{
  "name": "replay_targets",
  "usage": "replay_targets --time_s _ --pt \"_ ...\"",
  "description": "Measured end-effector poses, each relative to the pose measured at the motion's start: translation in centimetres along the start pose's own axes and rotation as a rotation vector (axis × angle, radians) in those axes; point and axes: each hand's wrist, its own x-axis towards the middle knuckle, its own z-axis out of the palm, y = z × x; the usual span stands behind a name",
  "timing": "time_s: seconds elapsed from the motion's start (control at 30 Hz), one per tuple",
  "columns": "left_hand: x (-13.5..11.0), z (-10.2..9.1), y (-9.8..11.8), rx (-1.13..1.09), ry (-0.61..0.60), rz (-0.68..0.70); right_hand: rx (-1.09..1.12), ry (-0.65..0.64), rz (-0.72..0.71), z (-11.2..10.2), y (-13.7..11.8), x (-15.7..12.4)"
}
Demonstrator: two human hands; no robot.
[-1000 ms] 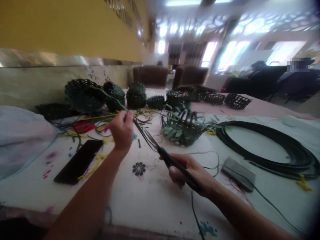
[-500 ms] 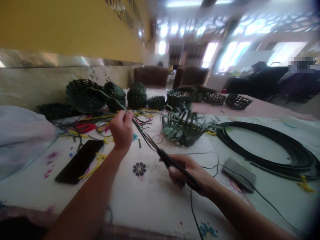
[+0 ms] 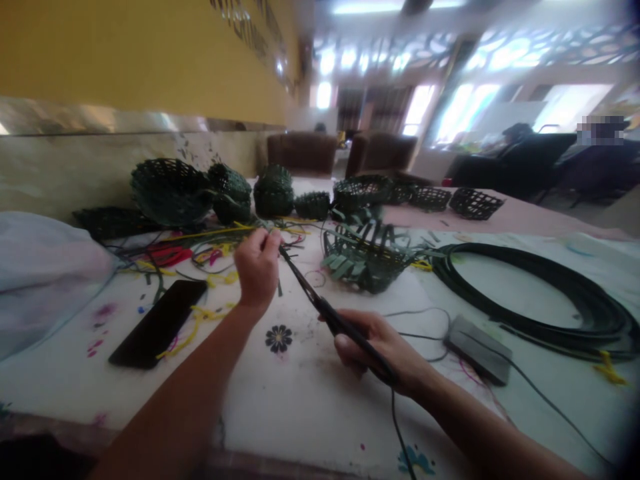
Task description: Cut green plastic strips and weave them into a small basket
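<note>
My left hand [image 3: 257, 267] is raised over the table, its fingers pinched on the end of a thin dark green strip [image 3: 287, 257]. My right hand [image 3: 380, 350] grips black-handled scissors [image 3: 327, 312]; their blades are closed and point up toward my left fingers. Just behind the scissors stands a half-woven green basket [image 3: 365, 260] with loose strip ends sticking up. A thin dark strand trails from my right hand toward the table's front edge.
A black phone [image 3: 159, 323] lies at the left among yellow and red strips. A grey block [image 3: 477, 348] and a big coil of dark strip [image 3: 540, 297] lie at the right. Several woven green baskets [image 3: 273, 190] line the back. A white bag [image 3: 45, 270] is far left; people sit far right.
My left hand has shifted right and slightly down. The scissor blades, apart a second ago, are now together. The long strip that rose from my left hand to the back baskets no longer shows.
</note>
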Motion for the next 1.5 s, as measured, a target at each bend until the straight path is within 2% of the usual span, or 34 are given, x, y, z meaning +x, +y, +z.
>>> replay_targets --time_s 0.1,0.43,0.77,1.03,1.17,1.3,1.4,1.5 --pt "-0.8 0.6 0.4 -0.059 -0.056 -0.056 -0.004 0.022 -0.013 0.1 0.1 0.0" --pt "-1.7 1.1 0.8 -0.198 -0.131 -0.199 0.015 0.097 -0.04 0.6 0.7 0.2" --pt "-1.8 1.3 0.7 -0.339 -0.144 -0.361 0.029 0.073 -0.083 0.7 1.2 0.2" --pt "-1.9 1.5 1.3 -0.524 -0.156 -0.536 -0.051 0.091 -0.123 0.6 0.9 -0.1" --pt "-1.5 1.2 1.1 -0.473 -0.179 -0.458 -0.116 0.109 -0.142 0.7 0.8 -0.2" --pt "-0.5 0.6 0.7 -0.408 -0.11 -0.377 -0.171 0.11 -0.121 0.8 0.8 -0.2" --pt "-0.1 0.6 0.7 -0.46 -0.118 -0.416 -0.15 0.105 -0.082 0.6 1.0 0.0" --pt "-0.4 0.9 0.9 -0.565 -0.176 -0.486 -0.11 0.102 -0.063 0.4 1.1 0.3"
